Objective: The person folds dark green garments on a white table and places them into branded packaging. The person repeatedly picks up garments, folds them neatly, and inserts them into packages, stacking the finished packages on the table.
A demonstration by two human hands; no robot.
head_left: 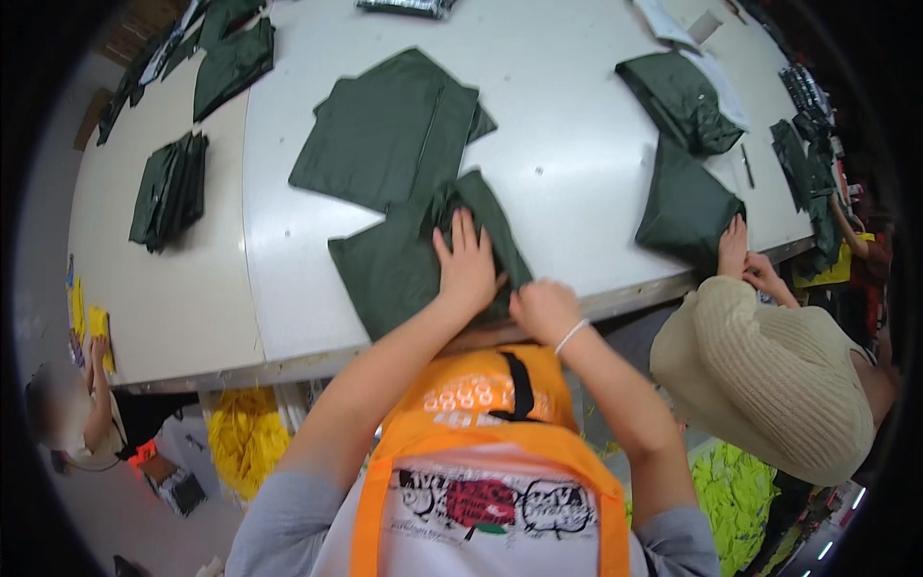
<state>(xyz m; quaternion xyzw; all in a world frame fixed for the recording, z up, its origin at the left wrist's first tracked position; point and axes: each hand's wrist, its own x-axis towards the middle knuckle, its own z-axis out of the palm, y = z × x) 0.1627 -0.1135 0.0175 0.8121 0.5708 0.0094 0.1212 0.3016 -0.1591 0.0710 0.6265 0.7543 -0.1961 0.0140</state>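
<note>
A dark green fabric piece, smooth and partly folded over, lies at the near edge of the table in front of me. My left hand rests on it with fingers stretched out, pressing on the fold. At the fabric's right corner, my right hand is closed, its fingers pinching the edge; a white band circles that wrist. Just beyond, a stack of flat dark green folded pieces lies partly under or against the one I touch; which, I cannot tell.
The white table spreads ahead. Another green stack stands at left. To my right, a co-worker in a cream knit sweater handles a green folded piece. Yellow material and lime material sit below the table edge.
</note>
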